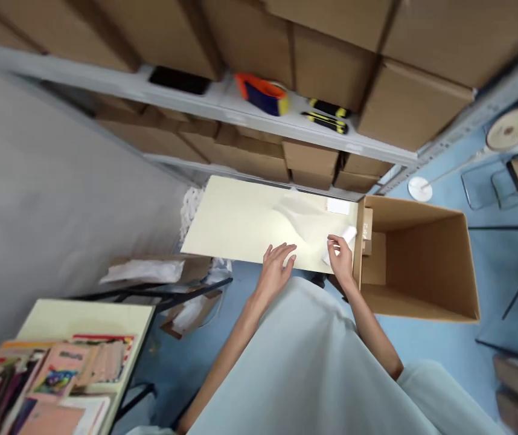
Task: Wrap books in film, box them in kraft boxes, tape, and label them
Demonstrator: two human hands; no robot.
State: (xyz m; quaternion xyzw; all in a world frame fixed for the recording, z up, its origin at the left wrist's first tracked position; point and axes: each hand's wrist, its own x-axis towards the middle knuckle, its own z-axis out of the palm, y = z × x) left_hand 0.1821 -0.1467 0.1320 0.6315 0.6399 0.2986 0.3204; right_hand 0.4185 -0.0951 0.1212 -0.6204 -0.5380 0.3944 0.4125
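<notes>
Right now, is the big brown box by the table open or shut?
Open. The cardboard box beside the right hand has no lid over it; its brown inside walls show.

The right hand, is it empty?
No, the right hand grips a white slip at the edge of the table, next to the open box.

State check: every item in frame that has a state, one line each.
Left hand: open, flat on the cream table.
Right hand: pinching a white slip by the table's right edge.
Cardboard box: open, nothing visible inside.
Shelf boxes: closed.
White label: lying flat on the table.
Books: closed, piled on the near table.
</notes>
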